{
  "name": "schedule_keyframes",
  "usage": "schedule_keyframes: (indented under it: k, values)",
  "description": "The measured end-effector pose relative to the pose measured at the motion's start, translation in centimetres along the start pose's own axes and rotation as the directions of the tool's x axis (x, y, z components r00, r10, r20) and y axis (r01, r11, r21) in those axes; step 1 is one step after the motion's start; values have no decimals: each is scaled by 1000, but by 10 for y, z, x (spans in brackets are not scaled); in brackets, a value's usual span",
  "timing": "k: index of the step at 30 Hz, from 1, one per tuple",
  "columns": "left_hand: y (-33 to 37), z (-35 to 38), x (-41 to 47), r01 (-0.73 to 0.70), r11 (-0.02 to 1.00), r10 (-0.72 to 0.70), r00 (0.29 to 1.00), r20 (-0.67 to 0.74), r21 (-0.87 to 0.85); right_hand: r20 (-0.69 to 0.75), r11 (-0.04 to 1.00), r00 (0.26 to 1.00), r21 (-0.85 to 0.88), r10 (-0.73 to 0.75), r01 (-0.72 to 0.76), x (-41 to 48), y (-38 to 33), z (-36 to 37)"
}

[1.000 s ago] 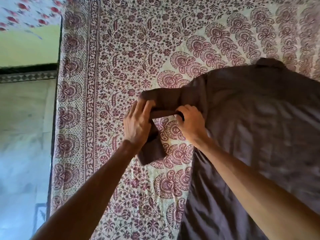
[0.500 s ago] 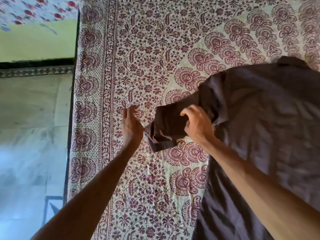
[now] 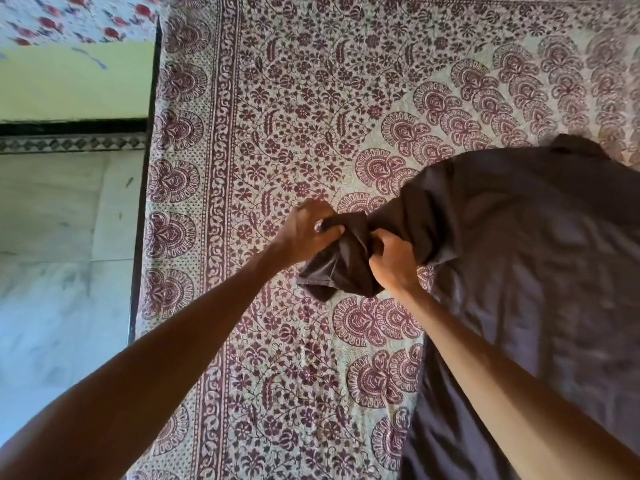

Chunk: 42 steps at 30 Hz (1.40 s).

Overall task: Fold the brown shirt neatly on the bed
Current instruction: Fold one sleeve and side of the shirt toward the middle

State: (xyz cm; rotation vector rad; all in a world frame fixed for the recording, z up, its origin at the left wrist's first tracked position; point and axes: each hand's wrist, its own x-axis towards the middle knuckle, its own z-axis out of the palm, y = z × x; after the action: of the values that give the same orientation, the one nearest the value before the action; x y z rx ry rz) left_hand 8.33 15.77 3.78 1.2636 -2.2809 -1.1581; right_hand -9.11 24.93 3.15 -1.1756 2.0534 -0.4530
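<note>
Head camera view, looking down on a bed (image 3: pixel 277 116) covered in maroon floral print cloth. The brown shirt (image 3: pixel 519 271) lies spread on the bed from three to five o'clock of the frame, its collar (image 3: pixel 575 147) toward two o'clock and its body mostly flat with soft wrinkles. One sleeve (image 3: pixel 339 268) reaches toward the centre, bunched and slightly raised. The left hand (image 3: pixel 304 233), at the sleeve's nine o'clock end, curls its fingers round the cuff fabric, thumb pressed over it. The right hand (image 3: pixel 391 261), at the sleeve's three o'clock side, grips the gathered cloth in a tight fist. Pale floor (image 3: pixel 62 237) shows at nine o'clock. Progress looks early: no fold is laid yet, so this sleeve, the other side and the body folds appear left to do.
</note>
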Motion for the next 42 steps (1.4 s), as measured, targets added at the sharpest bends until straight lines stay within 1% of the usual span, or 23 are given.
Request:
schedule_keyframes:
  k: [2,3,5,7,8,10,12,13,14,17,19,21,23,27,30,32,33,34,35,37,38,40,42]
  values:
    - [9,-30,3,58,986,-52,998,41,-155,-37,998,999,53,-28,30,5,-6,4]
    - [12,-45,5,42,984,-35,998,44,-173,-62,996,997,73,-47,51,9,-11,6]
    - [13,-77,13,39,998,-38,999,26,-47,-103,989,991,116,-81,93,18,-27,13]
    - [5,-107,28,91,962,-68,993,-100,256,-157,980,979,134,-128,150,30,-44,23]
    - [-2,-121,37,142,900,-83,984,-159,411,-170,978,973,111,-155,176,36,-51,28]
    - [-26,-143,52,262,719,-190,965,-181,643,-116,981,974,7,-194,196,50,-64,38]
    - [-53,-153,62,327,547,-309,935,-177,771,-25,967,976,-139,-217,212,61,-75,47]
    - [-66,-152,63,346,498,-332,923,-194,795,-12,952,972,-202,-236,229,64,-78,51]
    - [-78,-148,63,361,486,-326,920,-218,796,-19,934,965,-259,-260,246,67,-81,54]
    - [-96,-127,54,387,593,-239,922,-304,706,-50,873,944,-399,-326,280,72,-84,65]
    - [-97,-105,44,363,666,-208,929,-305,652,-42,835,938,-470,-344,285,75,-82,70]
    - [-99,-83,31,345,719,-238,938,-253,604,-16,788,936,-545,-352,287,77,-79,74]
    - [-110,-65,18,374,764,-311,927,-208,526,15,757,940,-588,-341,285,78,-75,77]
    - [-140,-57,8,418,785,-344,908,-241,456,132,759,950,-575,-282,305,85,-62,81]
    - [-141,-56,15,511,780,-419,855,-307,361,209,753,913,-517,-350,406,87,-56,77]
    - [-128,-51,24,584,757,-476,800,-366,293,141,802,908,-428,-395,416,86,-48,66]
    - [-118,-49,28,598,749,-476,785,-395,285,54,830,919,-412,-391,377,86,-44,60]
    - [-106,-43,32,580,756,-449,796,-405,302,-56,854,932,-423,-359,303,86,-36,51]
    - [-93,-36,36,529,780,-398,831,-388,334,-167,871,936,-444,-310,209,87,-27,42]
    - [-67,-12,43,359,855,-271,924,-270,374,-327,883,925,-469,-195,20,89,-4,20]
    - [-58,1,46,276,880,-215,957,-193,386,-355,881,925,-471,-135,-52,91,9,10]
    - [-46,31,54,182,890,-162,983,-84,417,-304,875,952,-465,-16,-134,95,38,-12]
    - [-47,48,55,230,856,-206,973,-104,462,-178,865,984,-490,19,-105,99,60,-23]
